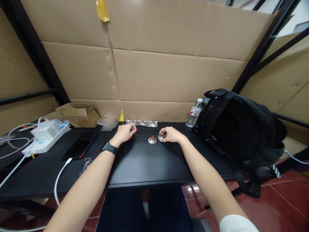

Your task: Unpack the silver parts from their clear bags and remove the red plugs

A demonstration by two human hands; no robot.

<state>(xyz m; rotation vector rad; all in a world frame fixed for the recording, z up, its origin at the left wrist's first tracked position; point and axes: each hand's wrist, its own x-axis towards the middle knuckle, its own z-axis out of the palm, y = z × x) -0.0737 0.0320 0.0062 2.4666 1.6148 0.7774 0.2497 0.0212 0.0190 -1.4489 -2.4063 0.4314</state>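
My left hand [125, 132], wearing a dark watch [109, 148], is pinched above the table, with a bit of red cord [136, 130] at its fingertips. More red shows just under this hand, mostly hidden by it. To the right lies a small domed metal finger cymbal [152, 140] with a red cord loop at its top. My right hand [169, 134] is closed around the edge of a second metal finger cymbal [161, 138], which is at the table surface. Behind them, several similar pieces in clear packets [142, 123] lie in a row against the cardboard.
A black backpack [243, 129] and a water bottle [193, 112] stand at the right. At the left are an open cardboard box [84, 117], plastic bags [107, 123], a phone [79, 145], a keyring [87, 162], and a white power strip [48, 138] with cables. A cardboard wall [154, 77] closes the back.
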